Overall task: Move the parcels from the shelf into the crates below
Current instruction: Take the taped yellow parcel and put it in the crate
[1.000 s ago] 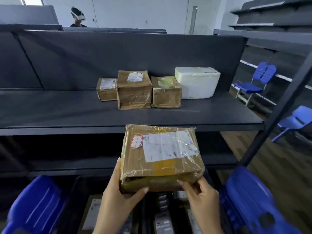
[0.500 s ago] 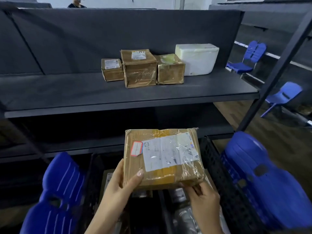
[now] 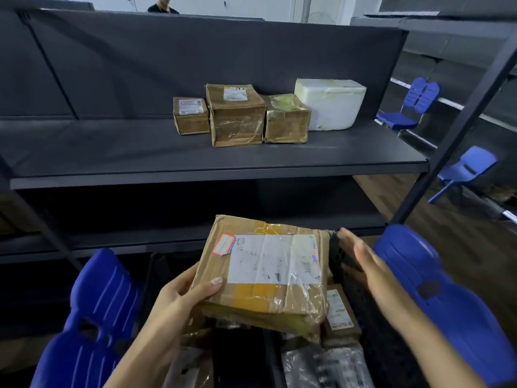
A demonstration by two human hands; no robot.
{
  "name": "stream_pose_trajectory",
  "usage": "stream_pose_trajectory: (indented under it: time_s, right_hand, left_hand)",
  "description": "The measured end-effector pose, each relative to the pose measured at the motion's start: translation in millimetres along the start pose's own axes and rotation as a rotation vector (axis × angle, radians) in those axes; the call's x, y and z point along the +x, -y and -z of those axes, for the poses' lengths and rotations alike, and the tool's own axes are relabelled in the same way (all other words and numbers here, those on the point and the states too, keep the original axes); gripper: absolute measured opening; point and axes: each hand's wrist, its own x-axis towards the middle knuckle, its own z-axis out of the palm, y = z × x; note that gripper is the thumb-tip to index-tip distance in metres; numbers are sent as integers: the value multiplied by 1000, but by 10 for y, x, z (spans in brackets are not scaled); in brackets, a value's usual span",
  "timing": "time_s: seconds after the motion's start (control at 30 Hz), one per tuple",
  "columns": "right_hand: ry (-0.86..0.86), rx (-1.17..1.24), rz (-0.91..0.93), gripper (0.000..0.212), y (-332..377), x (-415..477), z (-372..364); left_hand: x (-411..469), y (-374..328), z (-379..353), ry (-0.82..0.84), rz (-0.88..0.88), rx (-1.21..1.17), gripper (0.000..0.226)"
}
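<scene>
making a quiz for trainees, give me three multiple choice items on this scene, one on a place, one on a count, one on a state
1. Where does the white foam box stand?
A. right end of the row on the shelf
B. in a crate
C. on a blue chair

2. How many brown parcels are on the shelf?
A. one
B. three
C. five

3. Which hand grips the taped parcel?
A. both
B. right only
C. left only

Answers: 1 A, it stands right of the brown parcels. 2 B, three sit side by side. 3 C, the left hand clasps it; the right hand is open, off it.
</scene>
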Motion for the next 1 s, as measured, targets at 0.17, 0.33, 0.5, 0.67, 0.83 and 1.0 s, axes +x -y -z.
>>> stream_pose_trajectory:
  time_s: [0.17, 0.33, 0.5, 0.67, 0.83, 1.0]
  right_hand:
    - [549, -229, -161, 60, 366, 340, 77]
    - [527, -276, -114, 57, 227, 387, -81]
    - [545, -261, -45, 47, 171, 440, -103]
    - [642, -431, 38, 57, 423, 646, -78]
    - [800, -648, 132, 43, 706, 892, -279]
    - [984, -846, 200, 38, 756, 1062, -635]
  left_hand:
    - [81, -160, 4, 50, -58, 127, 64]
    - [102, -220, -14, 37, -117, 255, 89]
    - [115, -233, 33, 44, -123, 332, 93]
    - [201, -412, 111, -71, -146, 528, 112]
    - [408, -597, -117, 184, -80, 882, 118]
    - [427, -199, -387, 411, 140, 774, 57]
